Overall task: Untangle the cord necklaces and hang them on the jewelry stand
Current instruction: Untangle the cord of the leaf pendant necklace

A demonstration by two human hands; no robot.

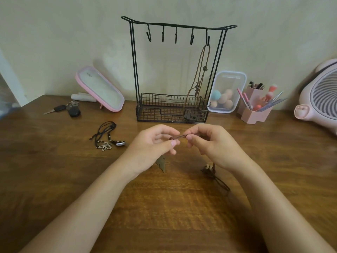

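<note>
While we pinch the brown cord necklace (179, 137) between both hands, its taut stretch runs left to right above the tabletop (73, 179). Our left hand (155, 143) closes its fingers (173, 142) on the knotted end, and the right hand (213, 143) grips the other. The jewelry stand (155, 114) stands straight ahead, and its nearest free hook (191, 38) looks slightly closer to our right hand.

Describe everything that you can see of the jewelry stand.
The stand is of thin black wire and stands upright on the wooden table, close to the wall. Two double posts carry a top bar with upturned ends and five hooks. At the foot is a mesh basket. One brown necklace hangs from the rightmost hook, its lower end in the basket; the other four hooks are bare.
</note>
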